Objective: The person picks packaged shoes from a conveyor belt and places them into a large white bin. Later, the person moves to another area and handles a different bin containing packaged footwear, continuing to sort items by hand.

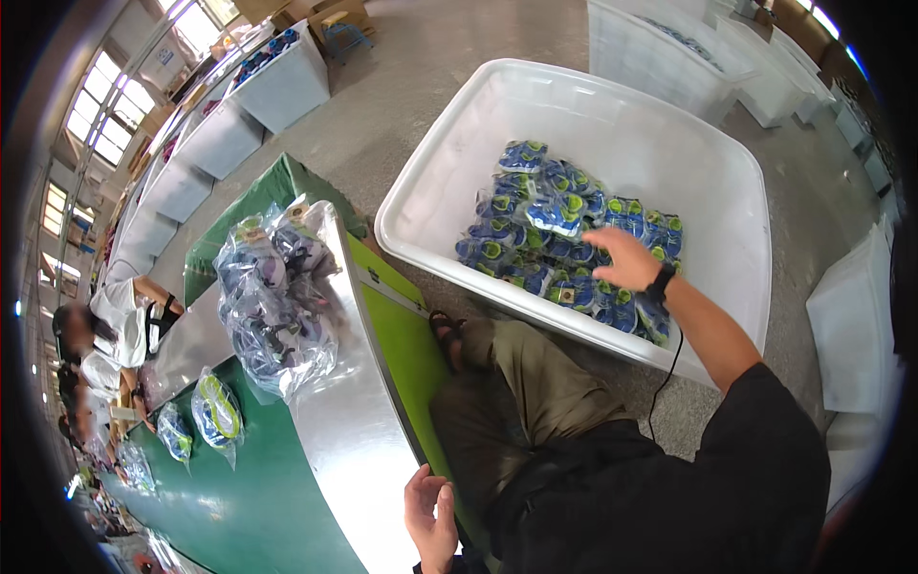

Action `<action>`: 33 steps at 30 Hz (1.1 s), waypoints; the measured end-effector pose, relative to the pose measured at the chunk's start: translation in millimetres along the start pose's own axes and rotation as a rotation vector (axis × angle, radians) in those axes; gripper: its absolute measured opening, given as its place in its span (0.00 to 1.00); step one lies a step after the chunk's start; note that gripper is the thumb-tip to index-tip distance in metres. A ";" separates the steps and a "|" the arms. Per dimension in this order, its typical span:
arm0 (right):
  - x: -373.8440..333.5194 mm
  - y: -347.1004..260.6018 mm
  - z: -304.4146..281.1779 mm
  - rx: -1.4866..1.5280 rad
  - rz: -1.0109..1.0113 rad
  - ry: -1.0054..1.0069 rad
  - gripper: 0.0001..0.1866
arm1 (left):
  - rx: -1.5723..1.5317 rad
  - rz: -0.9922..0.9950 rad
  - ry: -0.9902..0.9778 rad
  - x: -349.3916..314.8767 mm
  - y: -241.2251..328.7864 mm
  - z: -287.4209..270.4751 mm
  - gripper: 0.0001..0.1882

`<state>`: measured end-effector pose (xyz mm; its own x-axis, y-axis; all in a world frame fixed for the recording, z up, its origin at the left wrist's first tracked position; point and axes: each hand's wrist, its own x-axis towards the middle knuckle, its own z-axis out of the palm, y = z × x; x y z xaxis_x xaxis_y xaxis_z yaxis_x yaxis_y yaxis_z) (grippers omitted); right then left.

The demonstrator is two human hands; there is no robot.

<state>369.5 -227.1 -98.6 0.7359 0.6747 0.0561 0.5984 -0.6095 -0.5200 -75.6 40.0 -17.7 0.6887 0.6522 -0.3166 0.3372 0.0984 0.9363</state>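
Note:
My right hand (pixel 626 260) reaches over a large white plastic bin (pixel 755 239), fingers apart and holding nothing. Just past its fingertips, a clear-bagged pair of blue and lime-green shoes (pixel 555 216) lies on top of rows of similar bagged shoes (pixel 574 292). Whether the fingertips touch the bags I cannot tell. My left hand (pixel 430 517) hangs by the metal edge (pixel 349 459) of a work table, its fingers loosely bent, thumb apart, with nothing in them. A heap of bagged shoes in grey and purple tones (pixel 277 297) rests on the metal at the table's end.
Bagged shoes (pixel 218 409) lie on the green conveyor belt (pixel 258 497) to my left. Beyond it a person (pixel 120 330) sits alongside. A green sack-like container (pixel 277 177) stands past the table end. More white bins (pixel 660 48) line the far floor, and a black cord (pixel 666 383) hangs near my right arm.

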 end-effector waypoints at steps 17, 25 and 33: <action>-51.3 -40.1 99.5 0.689 0.277 0.092 0.16 | 0.293 0.187 -0.009 43.7 -8.4 -82.9 0.21; -54.9 -21.6 113.0 0.568 0.232 0.166 0.13 | 0.359 0.122 0.336 130.1 -16.7 -205.9 0.24; -53.0 -6.7 119.1 0.464 0.251 0.150 0.12 | 0.381 0.078 0.584 209.3 -55.3 -321.9 0.27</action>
<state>288.8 -209.2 -199.6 0.8955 0.4448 -0.0142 0.2216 -0.4733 -0.8526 -156.7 413.1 -86.8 0.2988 0.9542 -0.0173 0.5759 -0.1658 0.8005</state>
